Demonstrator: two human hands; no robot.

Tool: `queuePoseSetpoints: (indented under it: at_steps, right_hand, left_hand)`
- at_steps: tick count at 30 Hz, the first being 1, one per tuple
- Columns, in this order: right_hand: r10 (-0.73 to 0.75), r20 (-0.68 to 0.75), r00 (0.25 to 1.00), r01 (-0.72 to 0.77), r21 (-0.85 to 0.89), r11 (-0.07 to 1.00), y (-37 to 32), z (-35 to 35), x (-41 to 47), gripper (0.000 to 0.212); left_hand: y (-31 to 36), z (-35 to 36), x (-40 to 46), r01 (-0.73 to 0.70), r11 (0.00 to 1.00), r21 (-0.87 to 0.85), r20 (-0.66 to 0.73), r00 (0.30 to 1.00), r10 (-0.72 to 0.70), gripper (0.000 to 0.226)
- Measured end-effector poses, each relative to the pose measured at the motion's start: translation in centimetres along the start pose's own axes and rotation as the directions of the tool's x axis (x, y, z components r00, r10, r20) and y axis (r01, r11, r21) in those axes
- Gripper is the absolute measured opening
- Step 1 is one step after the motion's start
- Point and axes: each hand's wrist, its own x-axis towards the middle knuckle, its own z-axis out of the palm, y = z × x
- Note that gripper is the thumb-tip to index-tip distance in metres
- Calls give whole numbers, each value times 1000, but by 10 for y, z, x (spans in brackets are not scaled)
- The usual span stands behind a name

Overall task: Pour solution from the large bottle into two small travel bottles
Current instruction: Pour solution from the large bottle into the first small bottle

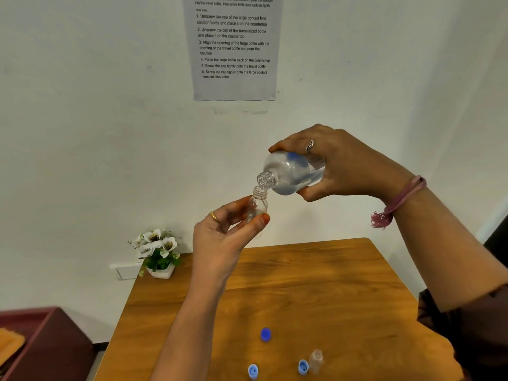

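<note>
My right hand (343, 163) grips the large clear bottle (291, 173), tilted with its open neck down to the left. Its mouth sits right over the open neck of a small clear travel bottle (257, 206), which my left hand (220, 235) pinches between thumb and fingers, held upright above the wooden table (316, 284). A second small travel bottle (316, 360) stands uncapped on the table near its front edge. A dark blue cap (265, 334) and two light blue caps (253, 371) (303, 367) lie on the table.
A small white pot of white flowers (158, 255) stands at the table's far left corner. A printed instruction sheet (233, 48) hangs on the white wall. A dark red cabinet (46, 345) is at the lower left.
</note>
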Motion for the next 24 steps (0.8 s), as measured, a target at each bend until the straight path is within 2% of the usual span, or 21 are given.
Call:
queuePoseSetpoints:
  at_steps: [24]
  right_hand:
    - [-4,8,1000,4,-6,1000,-4,-3,-3,77]
  left_hand:
    - [0,-1,-5,0,1000,25,-9,1000,0,32]
